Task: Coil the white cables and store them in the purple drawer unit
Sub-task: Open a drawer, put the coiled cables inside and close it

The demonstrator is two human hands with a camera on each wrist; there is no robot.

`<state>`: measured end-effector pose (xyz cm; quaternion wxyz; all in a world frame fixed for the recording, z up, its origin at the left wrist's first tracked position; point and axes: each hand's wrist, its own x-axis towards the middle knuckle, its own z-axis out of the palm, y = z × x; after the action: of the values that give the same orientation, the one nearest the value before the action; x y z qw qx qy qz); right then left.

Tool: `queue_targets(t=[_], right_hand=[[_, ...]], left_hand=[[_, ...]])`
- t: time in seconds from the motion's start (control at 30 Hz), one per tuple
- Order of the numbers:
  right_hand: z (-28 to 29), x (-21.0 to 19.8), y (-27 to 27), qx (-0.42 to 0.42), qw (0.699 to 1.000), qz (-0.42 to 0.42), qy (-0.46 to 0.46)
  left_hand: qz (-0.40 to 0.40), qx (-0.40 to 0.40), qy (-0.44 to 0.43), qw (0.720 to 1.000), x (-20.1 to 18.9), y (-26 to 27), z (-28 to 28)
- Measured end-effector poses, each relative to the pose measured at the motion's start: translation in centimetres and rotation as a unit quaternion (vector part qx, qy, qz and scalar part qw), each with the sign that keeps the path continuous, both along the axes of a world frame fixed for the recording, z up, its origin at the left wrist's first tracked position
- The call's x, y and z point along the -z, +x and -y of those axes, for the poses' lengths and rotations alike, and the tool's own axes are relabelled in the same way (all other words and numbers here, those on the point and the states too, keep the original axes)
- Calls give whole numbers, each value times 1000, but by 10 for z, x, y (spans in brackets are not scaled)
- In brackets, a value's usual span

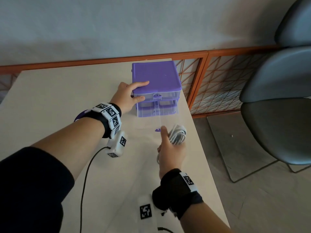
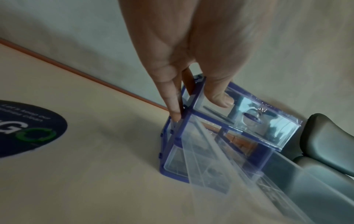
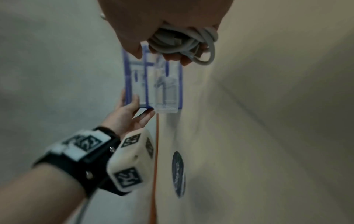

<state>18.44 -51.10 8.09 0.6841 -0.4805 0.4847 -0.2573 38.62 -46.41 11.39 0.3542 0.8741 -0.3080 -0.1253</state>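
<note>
The purple drawer unit [image 1: 156, 76] [image 2: 184, 121] [image 3: 145, 84] stands near the table's far right corner. My left hand [image 1: 127, 96] [image 2: 182, 60] [image 3: 126, 115] grips its top left front corner, fingers on the lid and side, thumb on the clear upper drawer's front. The clear lower drawer [image 1: 168, 118] [image 2: 220, 174] is slid far out toward me and blurred, its purple handle [image 1: 157, 130] beside my right thumb. My right hand [image 1: 170, 148] [image 3: 143, 22] holds a coiled white cable [image 1: 178, 134] [image 3: 178, 44] over the drawer's near end.
The beige table [image 1: 67, 98] ends just right of the unit. Beyond that edge are an orange lattice rail [image 1: 210, 78] and grey chairs [image 1: 277, 98]. A round dark sticker [image 2: 28, 128] [image 3: 179, 174] lies on the table to the left. A black wire [image 1: 87, 174] trails from my left wrist camera.
</note>
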Motion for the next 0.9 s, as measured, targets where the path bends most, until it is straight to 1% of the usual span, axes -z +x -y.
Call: queue_targets(t=[0.03, 0.07, 0.1, 0.13, 0.2, 0.27, 0.3, 0.33, 0.37, 0.47, 0.57, 0.6, 0.67, 0.7, 0.73, 0.8, 0.9], right_hand=[[5, -9, 3, -44, 997, 0, -69], [13, -18, 9, -102, 985, -19, -140], [22, -27, 18, -164, 962, -57, -209], [32, -35, 28, -228, 931, -104, -267], [51, -48, 49, -346, 845, -216, -346], [62, -53, 65, -432, 737, -325, -406], [64, -53, 72, -462, 690, -361, -424], [66, -55, 79, -484, 658, -382, -432], [67, -56, 85, -499, 641, -392, -432], [71, -58, 99, -520, 608, -415, -433], [74, -54, 107, -519, 593, -425, -445], [73, -51, 109, -530, 583, -431, -440], [71, -45, 111, -569, 544, -449, -423], [70, -44, 112, -580, 532, -456, -416], [69, -45, 112, -581, 532, -460, -409], [70, -47, 113, -572, 549, -457, -403], [73, -47, 113, -544, 589, -452, -391]], left_hand=[[-4, -5, 2, 1000, -2, -1, 0], [-9, -9, -1, 1000, -2, -2, 0], [-15, -10, -3, 1000, -4, -3, 0], [-16, -6, -4, 1000, -4, -4, 0], [-13, 4, -8, 1000, -4, -4, -1], [-17, 3, -15, 1000, -6, -5, -1], [-19, -1, -15, 1000, -7, -5, -1], [-19, -4, -13, 1000, -8, -6, 0], [-17, -4, -8, 1000, -8, -6, 1], [-16, 10, -10, 1000, -6, -4, 0], [-21, 20, -18, 999, -2, 0, 0], [-21, 20, -21, 999, -1, 2, -1], [-19, 24, -21, 999, -1, 4, -2], [-18, 25, -20, 999, -2, 4, -2], [-18, 25, -19, 999, -3, 4, -2], [-17, 26, -17, 999, -4, 4, -2], [-18, 29, -10, 999, -7, 5, -2]])
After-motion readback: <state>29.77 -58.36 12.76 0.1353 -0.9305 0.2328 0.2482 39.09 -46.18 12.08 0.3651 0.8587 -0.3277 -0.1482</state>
